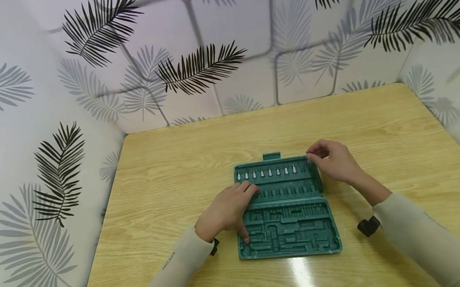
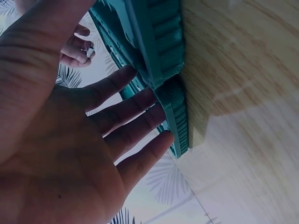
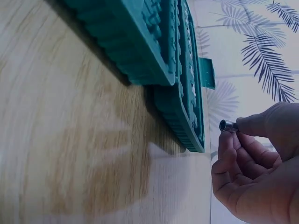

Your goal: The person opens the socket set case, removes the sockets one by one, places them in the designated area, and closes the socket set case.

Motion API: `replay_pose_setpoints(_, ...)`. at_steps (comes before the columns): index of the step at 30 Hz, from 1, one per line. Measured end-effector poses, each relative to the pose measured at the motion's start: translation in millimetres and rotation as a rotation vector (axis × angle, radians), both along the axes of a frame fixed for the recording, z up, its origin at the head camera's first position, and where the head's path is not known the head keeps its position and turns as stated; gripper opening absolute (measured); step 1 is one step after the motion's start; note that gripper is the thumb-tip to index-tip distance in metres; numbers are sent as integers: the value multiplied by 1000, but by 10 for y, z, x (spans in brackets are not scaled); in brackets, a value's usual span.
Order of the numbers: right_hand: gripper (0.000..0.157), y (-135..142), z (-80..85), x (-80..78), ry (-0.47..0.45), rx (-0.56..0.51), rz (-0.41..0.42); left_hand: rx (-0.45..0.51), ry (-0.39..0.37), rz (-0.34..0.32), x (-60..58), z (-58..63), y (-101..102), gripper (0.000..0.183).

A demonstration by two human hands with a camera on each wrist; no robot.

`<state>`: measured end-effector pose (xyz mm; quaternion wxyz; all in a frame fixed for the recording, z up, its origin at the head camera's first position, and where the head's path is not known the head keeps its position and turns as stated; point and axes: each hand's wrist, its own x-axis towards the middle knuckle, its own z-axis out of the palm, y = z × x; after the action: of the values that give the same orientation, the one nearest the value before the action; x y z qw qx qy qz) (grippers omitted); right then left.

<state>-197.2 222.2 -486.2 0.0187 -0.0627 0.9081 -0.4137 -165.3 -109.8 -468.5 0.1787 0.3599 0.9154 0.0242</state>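
Observation:
A green plastic tool case (image 1: 286, 201) lies unfolded on the table, with moulded slots in both halves. Along its far half stands a row of several small metal bit sockets (image 1: 270, 173). My left hand (image 1: 229, 207) rests on the case's left side, and its spread fingertips (image 2: 147, 95) touch the rim in the left wrist view. Over the case's far right corner, my right hand (image 1: 334, 159) pinches a small shiny metal socket (image 3: 228, 126) between thumb and fingers. The socket's hollow end points toward the case in the right wrist view.
The wood-grain table (image 1: 166, 167) extends around the case on all sides. Behind it rises a wall (image 1: 245, 83) with a leaf pattern. A latch tab (image 1: 271, 156) sticks out from the case's far edge. Black straps (image 1: 368, 226) circle the wrists.

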Motion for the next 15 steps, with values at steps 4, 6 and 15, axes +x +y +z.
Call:
replay_pose_setpoints(4, 25, 55, 9, 39, -16, 13, -6, 79, -12, -9, -61, -168, -78, 129)
replay_pose_setpoints(6, 25, 90, -2, 63, -23, 18, -9, 133, -18, -19, -104, -308, -144, 132)
replay_pose_setpoints(15, 25, 290, -90, 156, -27, 65, -15, 255, -124, -7, -151, -392, -256, 122)
